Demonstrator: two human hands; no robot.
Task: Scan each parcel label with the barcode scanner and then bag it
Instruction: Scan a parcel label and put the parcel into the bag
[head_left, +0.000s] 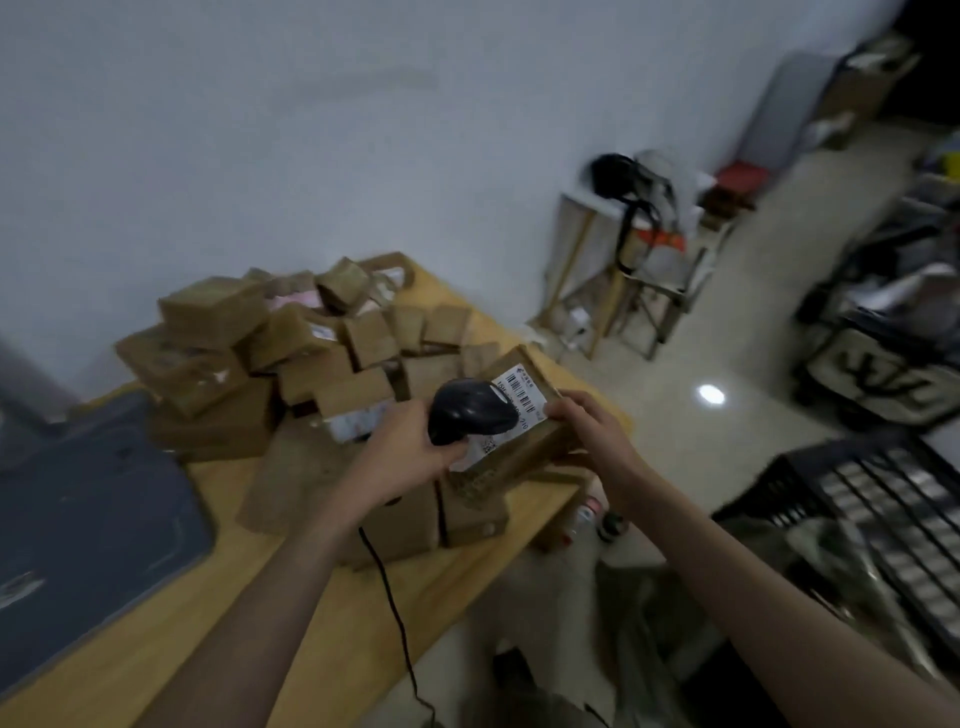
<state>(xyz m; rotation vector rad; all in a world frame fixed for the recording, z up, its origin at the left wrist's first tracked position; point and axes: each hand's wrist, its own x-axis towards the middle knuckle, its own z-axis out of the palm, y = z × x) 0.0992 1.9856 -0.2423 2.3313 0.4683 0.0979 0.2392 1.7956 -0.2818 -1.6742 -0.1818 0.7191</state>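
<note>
Plain pale wall (311, 130) behind wooden surface (249, 613). Glossy light floor (727, 441) — one lamp reflection (711, 395). White side table (613, 270) at wall; dark crate (893, 519) right.

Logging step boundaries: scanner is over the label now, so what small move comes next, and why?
Probably trigger the scan: the left hand holds the barcode scanner right above the white label on the parcel that the right hand steadies. Bagging would follow.
</note>
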